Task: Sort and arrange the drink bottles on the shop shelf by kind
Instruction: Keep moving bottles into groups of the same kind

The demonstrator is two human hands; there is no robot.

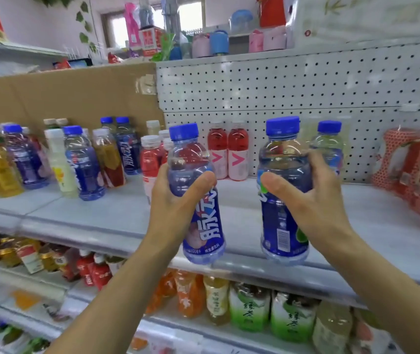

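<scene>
Head view has us holding two blue-capped bottles, one in each hand, both upright with their long axes vertical, out over the near edge of the shelf (117, 215). Our left hand (175, 200) wraps the shoulder of the left bottle (201, 226), thumb across the front and fingers curled round behind. Our right hand (316, 198) grips the right bottle (280, 221) the same way, at about the same height.

A third blue-capped bottle (329, 144) stands far back against the pegboard (280, 93), just beyond and to the right of our right hand, so that hand is nearer. Bare shelf lies between it and the two pink bottles (226, 154) on its left. We judge that gap the likely place for both. Our forearms reach forward, well apart. Other blue bottles sit mixed into the cluster (83, 164) at far left.
</scene>
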